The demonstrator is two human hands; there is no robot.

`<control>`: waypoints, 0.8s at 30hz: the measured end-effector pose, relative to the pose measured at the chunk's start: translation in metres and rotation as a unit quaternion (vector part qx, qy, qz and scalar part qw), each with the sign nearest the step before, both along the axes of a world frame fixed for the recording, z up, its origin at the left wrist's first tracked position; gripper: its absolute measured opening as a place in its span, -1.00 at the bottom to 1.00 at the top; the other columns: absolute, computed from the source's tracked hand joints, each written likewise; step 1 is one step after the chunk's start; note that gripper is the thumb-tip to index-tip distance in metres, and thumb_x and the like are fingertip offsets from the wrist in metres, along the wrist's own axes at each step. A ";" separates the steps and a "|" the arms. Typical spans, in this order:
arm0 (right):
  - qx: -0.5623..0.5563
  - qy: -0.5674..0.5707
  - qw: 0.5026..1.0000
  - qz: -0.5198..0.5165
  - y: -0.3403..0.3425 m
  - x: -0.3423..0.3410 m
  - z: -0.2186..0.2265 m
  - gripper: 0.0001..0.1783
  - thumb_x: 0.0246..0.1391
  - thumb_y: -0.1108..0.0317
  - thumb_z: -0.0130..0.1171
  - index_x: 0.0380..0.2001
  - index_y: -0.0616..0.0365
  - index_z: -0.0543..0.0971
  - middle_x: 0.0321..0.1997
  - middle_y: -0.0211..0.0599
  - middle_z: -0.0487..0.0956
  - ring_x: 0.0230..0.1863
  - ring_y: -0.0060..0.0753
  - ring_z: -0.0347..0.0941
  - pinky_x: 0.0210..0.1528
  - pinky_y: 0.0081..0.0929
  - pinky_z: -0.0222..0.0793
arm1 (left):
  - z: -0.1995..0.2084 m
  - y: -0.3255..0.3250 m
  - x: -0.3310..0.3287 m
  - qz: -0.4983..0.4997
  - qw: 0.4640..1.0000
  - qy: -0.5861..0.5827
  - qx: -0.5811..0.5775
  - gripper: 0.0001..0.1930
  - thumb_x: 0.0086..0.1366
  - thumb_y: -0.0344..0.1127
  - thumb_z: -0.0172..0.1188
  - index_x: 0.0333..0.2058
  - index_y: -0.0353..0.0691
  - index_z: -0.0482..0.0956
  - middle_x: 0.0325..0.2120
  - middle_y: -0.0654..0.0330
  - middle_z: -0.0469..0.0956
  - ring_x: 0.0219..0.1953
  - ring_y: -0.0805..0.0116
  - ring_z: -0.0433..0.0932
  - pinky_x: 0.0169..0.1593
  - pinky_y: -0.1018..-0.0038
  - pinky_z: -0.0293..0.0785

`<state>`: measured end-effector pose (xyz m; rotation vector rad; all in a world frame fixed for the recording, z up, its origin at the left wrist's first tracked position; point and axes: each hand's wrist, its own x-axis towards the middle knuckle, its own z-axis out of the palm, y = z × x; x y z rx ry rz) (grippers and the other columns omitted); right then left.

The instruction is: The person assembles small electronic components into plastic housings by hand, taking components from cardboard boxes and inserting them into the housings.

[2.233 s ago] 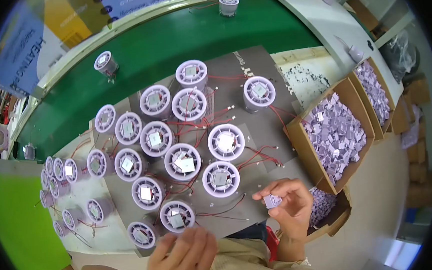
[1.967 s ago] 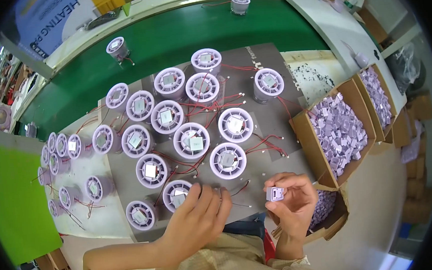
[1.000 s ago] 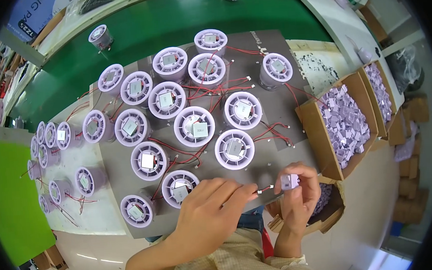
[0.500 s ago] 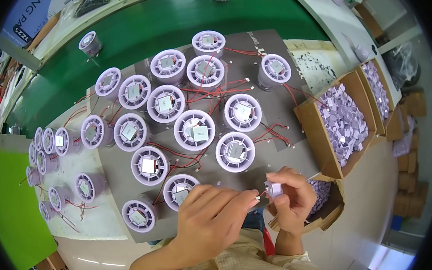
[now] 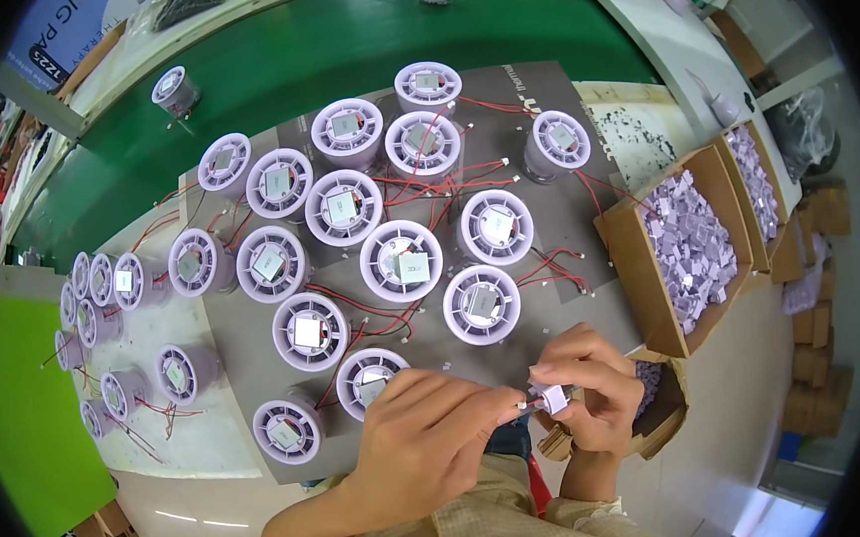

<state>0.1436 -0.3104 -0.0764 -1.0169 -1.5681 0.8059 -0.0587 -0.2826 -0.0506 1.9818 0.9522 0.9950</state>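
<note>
My right hand (image 5: 590, 389) pinches a small pale lilac square part (image 5: 553, 398) at the near edge of the grey mat (image 5: 586, 220). My left hand (image 5: 432, 442) comes in from the left and its fingertips touch the same part. Several round white fan-like housings with red wires lie on the mat; the nearest one (image 5: 367, 379) sits right beside my left hand. Another housing (image 5: 481, 304) lies just beyond both hands.
A cardboard box (image 5: 640, 274) full of small lilac parts stands to the right, with a second box (image 5: 754, 171) behind it. A smaller open box (image 5: 666, 414) sits under my right hand. More housings (image 5: 102, 281) crowd the white surface at the left. A green surface (image 5: 276, 60) runs behind.
My left hand has moved from the mat's near housings over to my right hand and now meets the small part. My right hand kept holding the part throughout.
</note>
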 end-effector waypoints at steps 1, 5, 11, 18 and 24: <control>-0.012 0.009 1.000 -0.015 -0.001 -0.002 0.000 -0.63 0.01 0.19 0.34 -0.21 0.26 0.70 -0.30 -0.22 0.58 -0.30 -0.30 0.47 -0.27 -0.43 0.35 | 0.001 0.001 0.000 -0.001 1.000 0.000 -0.001 -0.82 0.06 -0.53 0.28 -0.32 -0.16 0.66 -0.54 0.28 0.60 -0.51 0.31 0.53 -0.38 0.43 0.32; -0.015 -0.060 0.997 -0.043 0.000 -0.004 0.002 -0.58 0.02 0.04 0.36 -0.30 0.23 0.69 -0.33 -0.18 0.57 -0.34 -0.32 0.44 -0.31 -0.45 0.30 | -0.001 0.000 0.001 0.000 1.000 0.006 -0.008 -0.84 0.07 -0.52 0.29 -0.33 -0.17 0.66 -0.54 0.29 0.60 -0.54 0.32 0.52 -0.38 0.43 0.31; -0.016 -0.046 0.996 -0.071 -0.001 -0.012 0.002 -0.56 -0.05 0.01 0.39 -0.31 0.21 0.70 -0.34 -0.24 0.57 -0.34 -0.34 0.45 -0.33 -0.46 0.30 | 0.000 -0.003 0.005 0.031 0.998 0.000 -0.048 -0.87 0.11 -0.47 0.34 -0.35 -0.17 0.61 -0.53 0.31 0.61 -0.57 0.35 0.53 -0.36 0.45 0.36; -0.001 -0.029 0.998 -0.054 -0.001 -0.014 -0.002 -0.60 -0.01 0.02 0.35 -0.34 0.18 0.72 -0.35 -0.26 0.58 -0.37 -0.34 0.48 -0.34 -0.44 0.31 | -0.001 -0.002 0.002 0.013 0.999 -0.003 -0.049 -0.88 0.15 -0.42 0.33 -0.36 -0.14 0.56 -0.62 0.31 0.56 -0.64 0.32 0.49 -0.41 0.44 0.38; 0.040 -0.096 0.994 -0.045 -0.001 -0.010 0.006 -0.62 -0.06 0.02 0.34 -0.36 0.12 0.74 -0.41 -0.31 0.60 -0.41 -0.33 0.48 -0.37 -0.44 0.31 | 0.010 0.000 -0.002 -0.038 0.989 0.052 -0.131 -0.86 0.08 -0.48 0.36 -0.37 -0.17 0.60 -0.53 0.35 0.69 -0.54 0.38 0.61 -0.36 0.52 0.42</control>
